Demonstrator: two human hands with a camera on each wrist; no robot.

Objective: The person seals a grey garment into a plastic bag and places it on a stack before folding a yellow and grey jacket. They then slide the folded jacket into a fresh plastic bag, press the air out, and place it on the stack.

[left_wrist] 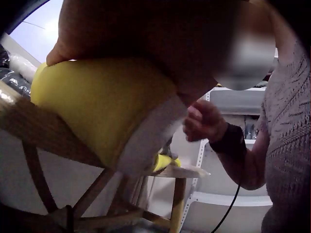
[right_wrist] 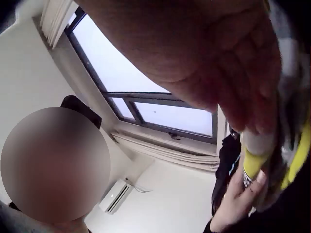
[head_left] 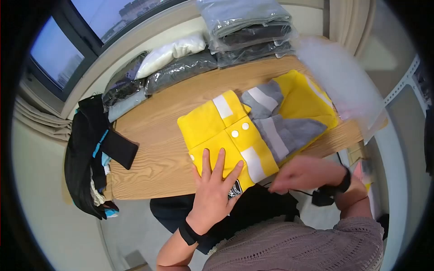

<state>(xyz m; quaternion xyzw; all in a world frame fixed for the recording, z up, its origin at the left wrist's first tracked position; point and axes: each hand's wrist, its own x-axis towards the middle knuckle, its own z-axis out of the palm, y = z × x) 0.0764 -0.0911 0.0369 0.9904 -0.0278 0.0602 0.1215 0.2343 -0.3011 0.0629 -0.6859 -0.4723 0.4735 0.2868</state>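
A folded yellow garment (head_left: 216, 131) with white bands, round white buttons and a black label lies at the table's front edge. My left hand (head_left: 212, 198) rests flat on its near part, fingers spread. In the left wrist view the yellow cloth (left_wrist: 102, 97) hangs over the edge under that hand. Just right of the garment's near corner is my right hand (head_left: 300, 174), its fingers loosely bent; nothing shows in it in the left wrist view. Beyond, a second yellow-and-grey bundle of cloth (head_left: 312, 99) with white bands touches the garment's right side.
Bagged clothes (head_left: 183, 70) line the window side of the wooden table (head_left: 149, 135), with a taller stack (head_left: 248, 31) behind. A clear plastic bag (head_left: 337, 74) lies at the right end. Dark clothes (head_left: 86, 149) and a black flat item (head_left: 120, 149) sit at the left end.
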